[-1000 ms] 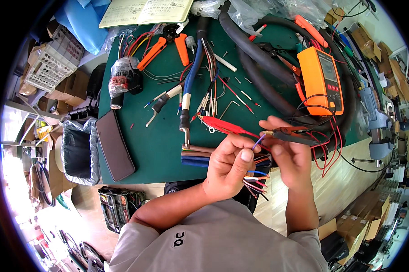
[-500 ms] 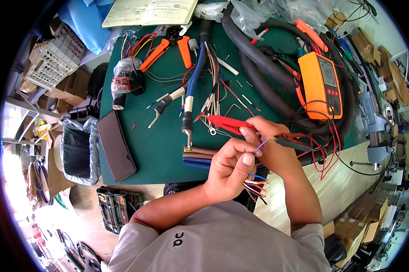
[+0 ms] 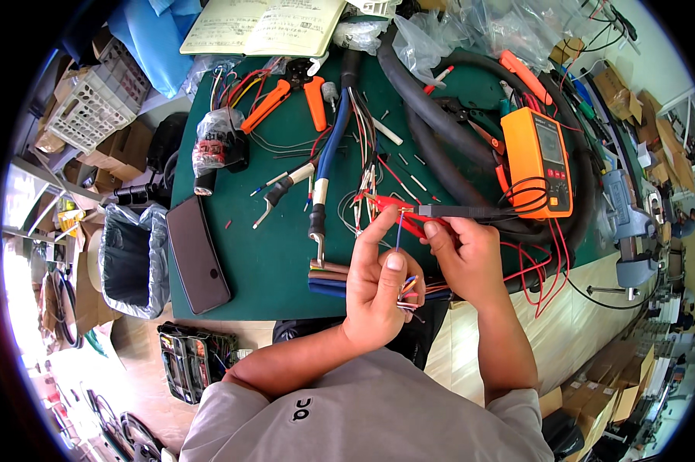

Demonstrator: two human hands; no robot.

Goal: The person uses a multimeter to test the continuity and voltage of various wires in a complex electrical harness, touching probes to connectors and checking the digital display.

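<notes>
My left hand (image 3: 374,289) is closed on a thin blue-violet wire (image 3: 398,231), which stands up between thumb and fingers. Below the thumb, a bundle of coloured wire ends (image 3: 411,291) pokes out of the same hand. My right hand (image 3: 471,258) is closed around a red test clip (image 3: 413,229), with a black test clip (image 3: 459,210) lying across above its fingers. The clip tips meet near the upper end of the blue-violet wire; whether they grip it I cannot tell. Just beyond, fanned-out thin wires (image 3: 368,165) from a black cable lie on the green table (image 3: 278,269).
An orange meter (image 3: 536,162) with red and black leads lies right, beside thick coiled black cable (image 3: 432,92). Orange-handled pliers (image 3: 314,104), a notebook (image 3: 266,23) and a lugged blue cable (image 3: 328,158) lie farther back. A dark phone-like slab (image 3: 197,254) lies left, near a lined bin (image 3: 134,262).
The black clip has swung up from beside my right wrist to above its fingers. My left hand has turned more upright, the wire now pointing up. The meter shifted slightly left in view.
</notes>
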